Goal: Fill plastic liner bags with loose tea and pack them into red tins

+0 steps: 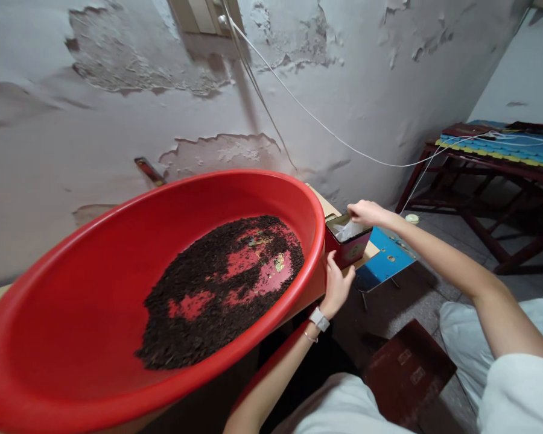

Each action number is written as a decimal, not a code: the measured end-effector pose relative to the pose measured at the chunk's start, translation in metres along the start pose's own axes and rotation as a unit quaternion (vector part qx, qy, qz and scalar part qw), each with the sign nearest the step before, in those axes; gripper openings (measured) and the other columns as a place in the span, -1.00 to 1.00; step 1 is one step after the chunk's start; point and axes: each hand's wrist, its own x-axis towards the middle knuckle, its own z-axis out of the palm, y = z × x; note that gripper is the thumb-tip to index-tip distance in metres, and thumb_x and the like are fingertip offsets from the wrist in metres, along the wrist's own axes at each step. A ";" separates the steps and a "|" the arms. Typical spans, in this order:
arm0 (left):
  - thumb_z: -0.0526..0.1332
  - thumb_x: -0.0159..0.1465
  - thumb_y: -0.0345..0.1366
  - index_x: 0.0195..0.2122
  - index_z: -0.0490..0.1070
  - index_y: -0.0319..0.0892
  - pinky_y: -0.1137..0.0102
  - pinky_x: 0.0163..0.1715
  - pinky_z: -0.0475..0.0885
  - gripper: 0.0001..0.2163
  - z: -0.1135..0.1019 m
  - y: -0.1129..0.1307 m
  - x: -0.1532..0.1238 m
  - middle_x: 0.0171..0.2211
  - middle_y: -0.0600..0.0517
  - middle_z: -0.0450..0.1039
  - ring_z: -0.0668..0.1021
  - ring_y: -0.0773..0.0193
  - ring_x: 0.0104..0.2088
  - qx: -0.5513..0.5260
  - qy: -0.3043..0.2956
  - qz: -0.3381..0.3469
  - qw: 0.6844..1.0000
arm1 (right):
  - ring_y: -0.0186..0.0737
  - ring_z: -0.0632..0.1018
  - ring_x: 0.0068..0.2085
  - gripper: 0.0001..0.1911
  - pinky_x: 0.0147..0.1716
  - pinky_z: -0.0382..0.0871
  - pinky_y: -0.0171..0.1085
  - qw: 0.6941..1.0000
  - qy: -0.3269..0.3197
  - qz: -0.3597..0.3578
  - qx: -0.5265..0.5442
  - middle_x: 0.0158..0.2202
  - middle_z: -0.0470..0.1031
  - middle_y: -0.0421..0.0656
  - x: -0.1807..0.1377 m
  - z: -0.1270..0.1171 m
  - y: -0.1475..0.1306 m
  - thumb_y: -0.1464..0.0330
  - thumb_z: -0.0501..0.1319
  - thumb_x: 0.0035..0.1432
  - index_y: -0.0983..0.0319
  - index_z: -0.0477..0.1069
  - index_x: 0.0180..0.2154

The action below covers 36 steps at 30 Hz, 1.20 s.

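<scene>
A big red basin fills the left of the head view, with dark loose tea leaves spread over its bottom. Just right of its rim stands a small red tin with a white bag inside. My left hand wears a watch and wraps around the near side of the tin, next to the basin's rim. My right hand reaches over the tin's top and pinches the white bag.
A wall with peeling paint rises right behind the basin, with a white cable running across it. A blue board lies beyond the tin. A dark red wooden bench stands at far right. A dark red box lies on the floor.
</scene>
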 end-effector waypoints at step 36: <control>0.04 0.36 -0.51 -0.18 0.45 -0.26 0.21 -0.09 0.46 -0.81 -0.018 0.064 0.050 -0.19 -0.18 0.47 0.53 0.05 -0.12 0.408 -0.150 0.280 0.856 | 0.16 0.36 0.13 -0.46 0.01 0.28 0.01 0.988 0.128 -0.048 -0.067 0.11 0.48 0.11 -0.059 0.026 0.042 0.14 0.24 0.22 0.28 0.39 0.15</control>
